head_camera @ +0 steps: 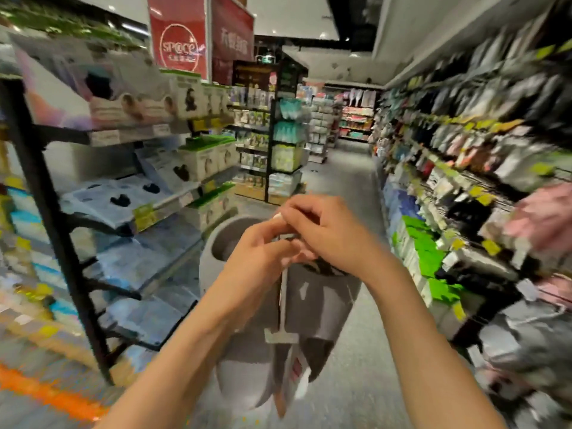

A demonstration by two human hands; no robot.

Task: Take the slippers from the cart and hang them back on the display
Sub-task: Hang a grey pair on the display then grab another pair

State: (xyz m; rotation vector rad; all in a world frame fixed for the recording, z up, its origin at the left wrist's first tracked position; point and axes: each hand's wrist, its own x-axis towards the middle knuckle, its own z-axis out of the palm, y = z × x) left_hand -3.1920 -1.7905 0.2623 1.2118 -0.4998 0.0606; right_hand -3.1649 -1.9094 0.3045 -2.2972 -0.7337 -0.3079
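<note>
A pair of grey slippers [312,308] hangs in front of me at the centre of the head view, toes pointing down, joined by a white plastic hanger strip [282,334] with a paper tag at the bottom. My left hand [263,255] and my right hand [328,233] meet at the top of the pair, fingers curled and pinching the small hanger hook there. The hook itself is mostly hidden by my fingers. The display of hanging slippers and socks [483,156] runs along the right side, blurred. No cart is in view.
A black shelf unit [62,230] with boxed goods stands close on the left. The aisle floor [346,193] runs ahead between the two sides. Pink and grey slippers [544,221] hang at the near right. A red sign [178,35] hangs overhead.
</note>
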